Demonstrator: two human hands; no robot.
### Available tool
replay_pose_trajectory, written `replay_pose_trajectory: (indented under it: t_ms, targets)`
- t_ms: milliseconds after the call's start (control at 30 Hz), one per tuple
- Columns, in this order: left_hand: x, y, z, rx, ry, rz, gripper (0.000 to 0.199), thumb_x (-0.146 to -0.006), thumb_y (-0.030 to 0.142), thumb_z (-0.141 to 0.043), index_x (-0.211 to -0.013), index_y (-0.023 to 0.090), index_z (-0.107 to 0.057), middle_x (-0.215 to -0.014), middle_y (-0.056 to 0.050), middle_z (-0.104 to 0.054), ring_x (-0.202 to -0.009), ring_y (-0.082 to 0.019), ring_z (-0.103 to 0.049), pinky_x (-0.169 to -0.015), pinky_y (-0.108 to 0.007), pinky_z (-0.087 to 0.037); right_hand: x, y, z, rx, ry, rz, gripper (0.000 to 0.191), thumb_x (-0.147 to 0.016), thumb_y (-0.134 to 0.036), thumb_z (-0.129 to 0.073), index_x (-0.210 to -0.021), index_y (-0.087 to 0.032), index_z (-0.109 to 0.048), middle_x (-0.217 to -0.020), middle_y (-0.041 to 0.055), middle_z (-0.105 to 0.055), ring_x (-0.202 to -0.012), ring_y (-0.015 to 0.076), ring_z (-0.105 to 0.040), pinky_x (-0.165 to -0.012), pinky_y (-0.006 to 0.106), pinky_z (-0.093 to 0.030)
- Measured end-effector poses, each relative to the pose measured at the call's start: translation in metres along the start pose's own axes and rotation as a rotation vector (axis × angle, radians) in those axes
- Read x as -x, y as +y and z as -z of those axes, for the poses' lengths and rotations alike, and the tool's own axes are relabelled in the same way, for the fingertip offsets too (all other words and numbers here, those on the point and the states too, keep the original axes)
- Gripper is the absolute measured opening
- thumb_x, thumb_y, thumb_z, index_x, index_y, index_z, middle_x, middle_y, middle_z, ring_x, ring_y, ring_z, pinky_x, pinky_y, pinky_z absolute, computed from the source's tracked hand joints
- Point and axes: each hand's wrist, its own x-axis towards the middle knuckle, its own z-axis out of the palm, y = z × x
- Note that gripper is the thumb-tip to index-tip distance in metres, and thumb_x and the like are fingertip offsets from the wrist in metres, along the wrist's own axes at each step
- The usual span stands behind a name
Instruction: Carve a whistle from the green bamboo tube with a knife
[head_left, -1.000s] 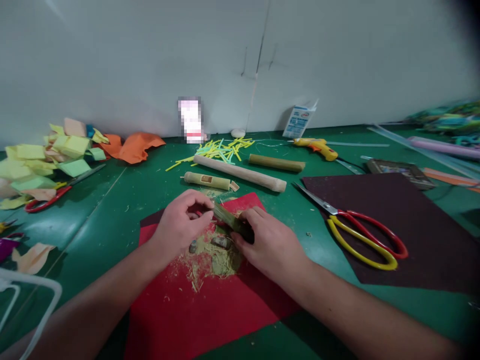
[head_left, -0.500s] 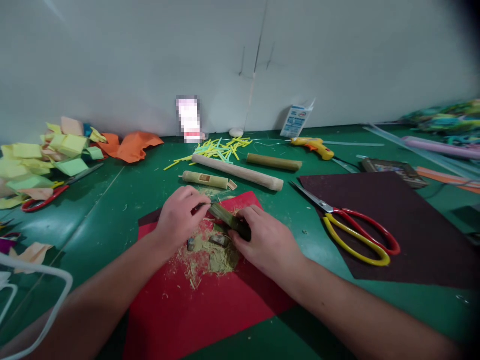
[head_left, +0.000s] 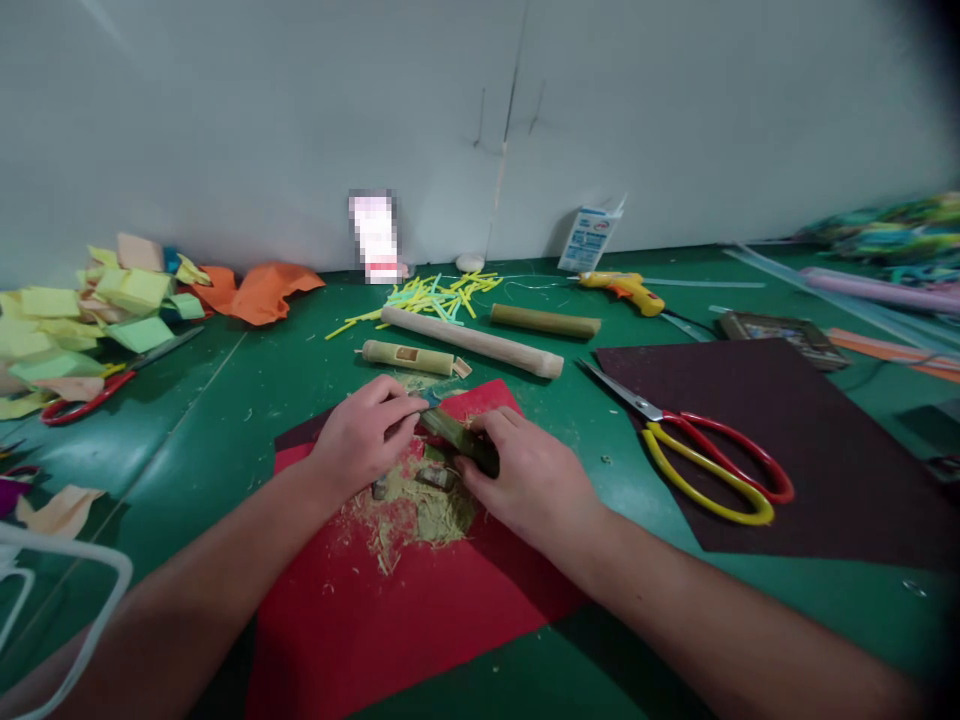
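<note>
Right hand [head_left: 525, 462] clamped on bamboo piece [head_left: 448, 427]; left hand [head_left: 369, 425] at its tip, grip unclear. Likely light, stiff; hold by ends.

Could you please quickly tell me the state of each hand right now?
Left hand: pinched closed by the green bamboo piece; what it grips cannot be told.
Right hand: closed, holding the green bamboo piece.

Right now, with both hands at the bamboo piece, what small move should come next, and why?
Probably the right hand should tighten on the bamboo piece: the left hand is at its far end, and shavings on the red paper beneath suggest scraping, which could twist it.
</note>
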Motion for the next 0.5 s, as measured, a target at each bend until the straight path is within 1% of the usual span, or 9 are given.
replay_pose_trajectory:
  t_ms: [67, 133, 300, 433, 500]
  targets:
    - [-0.0012, 0.0022, -0.0005, -0.015, 0.007, 0.001, 0.020, -0.088, 0.019, -0.054, -0.102, 0.016, -0.068, -0.096, -0.006, -0.059, -0.088, -0.017, -0.059, -0.078, -0.030, -0.049, -0.0006, -0.0003, 0.0000, 0.001, 0.002, -0.006, 0.016, -0.082, -0.033, -0.057, -0.092, -0.021, -0.055, -0.094, 0.0025, -0.062, -0.086, 0.0201, -0.060, -0.061, 0.031, -0.034]
    - [-0.0022, 0.0040, -0.0011, -0.008, -0.011, 0.003, 0.018, -0.088, 0.020, -0.055, -0.101, 0.016, -0.067, -0.098, -0.007, -0.060, -0.090, -0.017, -0.059, -0.080, -0.030, -0.049, -0.0011, -0.0003, -0.0003, -0.002, 0.001, -0.004, 0.016, -0.082, -0.034, -0.058, -0.092, -0.022, -0.056, -0.094, 0.0021, -0.062, -0.085, 0.0197, -0.060, -0.060, 0.031, -0.034]
    - [-0.0026, 0.0042, -0.0014, -0.026, -0.058, 0.019, 0.027, -0.090, 0.018, -0.049, -0.111, 0.018, -0.065, -0.095, -0.006, -0.061, -0.086, -0.017, -0.060, -0.077, -0.030, -0.049, 0.0000, 0.0010, -0.0017, 0.020, 0.011, 0.010, 0.016, -0.082, -0.034, -0.057, -0.092, -0.021, -0.056, -0.093, 0.0018, -0.062, -0.084, 0.0196, -0.060, -0.060, 0.031, -0.034]
    - [-0.0029, 0.0022, -0.0006, 0.013, -0.065, 0.111, 0.025, -0.088, 0.024, -0.054, -0.108, 0.020, -0.069, -0.087, -0.005, -0.063, -0.079, -0.017, -0.062, -0.072, -0.031, -0.051, 0.0006, 0.0009, -0.0017, 0.043, 0.019, 0.018, 0.017, -0.082, -0.034, -0.057, -0.093, -0.021, -0.057, -0.093, 0.0023, -0.063, -0.085, 0.0199, -0.059, -0.060, 0.031, -0.033]
    - [-0.0035, 0.0015, -0.0001, 0.038, -0.078, 0.152, 0.024, -0.088, 0.027, -0.056, -0.108, 0.021, -0.069, -0.092, -0.005, -0.067, -0.084, -0.018, -0.064, -0.076, -0.032, -0.051, 0.0003, 0.0004, -0.0011, 0.044, 0.019, 0.027, 0.017, -0.082, -0.034, -0.057, -0.093, -0.021, -0.057, -0.094, 0.0029, -0.063, -0.085, 0.0198, -0.059, -0.060, 0.031, -0.033]
